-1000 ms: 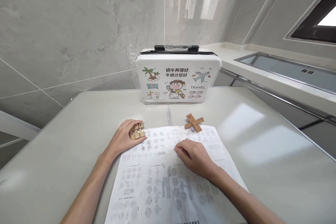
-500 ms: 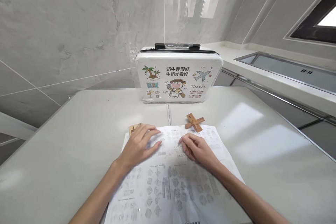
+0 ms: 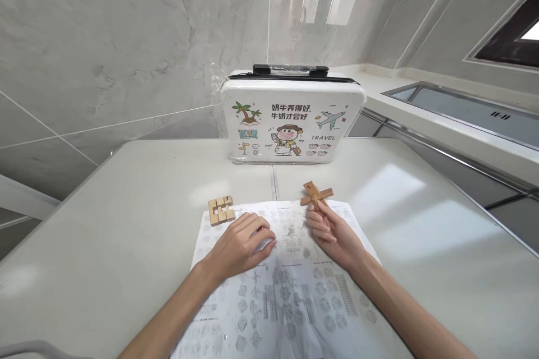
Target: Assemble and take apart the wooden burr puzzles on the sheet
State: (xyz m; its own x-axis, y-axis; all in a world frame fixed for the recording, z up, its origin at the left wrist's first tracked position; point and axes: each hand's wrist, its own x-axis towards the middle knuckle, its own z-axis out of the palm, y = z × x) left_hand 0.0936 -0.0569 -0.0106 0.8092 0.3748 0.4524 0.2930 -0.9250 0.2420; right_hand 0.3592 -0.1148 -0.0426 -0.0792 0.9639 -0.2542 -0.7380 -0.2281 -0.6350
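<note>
A cross-shaped wooden puzzle (image 3: 315,195) marked 2 is at the top right edge of a printed instruction sheet (image 3: 290,291). My right hand (image 3: 334,233) has its thumb and forefinger closed on the near arm of this puzzle, the other fingers curled. Over the sheet's middle left, my left hand (image 3: 244,244) rests with bent fingers, a gap between thumb and forefinger, holding nothing. Beyond its knuckles lies a flat wooden block puzzle (image 3: 221,210) marked 3, at the sheet's upper left corner.
Behind the sheet, a white carrying case (image 3: 292,118) with cartoon prints and a black handle stands upright on the pale table (image 3: 138,224), partly wrapped in clear plastic. A tiled wall (image 3: 138,39) rises behind. At right is a counter with a glass-topped panel (image 3: 471,112).
My right hand has moved forward and right onto the cross-shaped puzzle and closed on it. My left hand has shifted right and nearer, uncovering the flat block puzzle. The view has shifted slightly.
</note>
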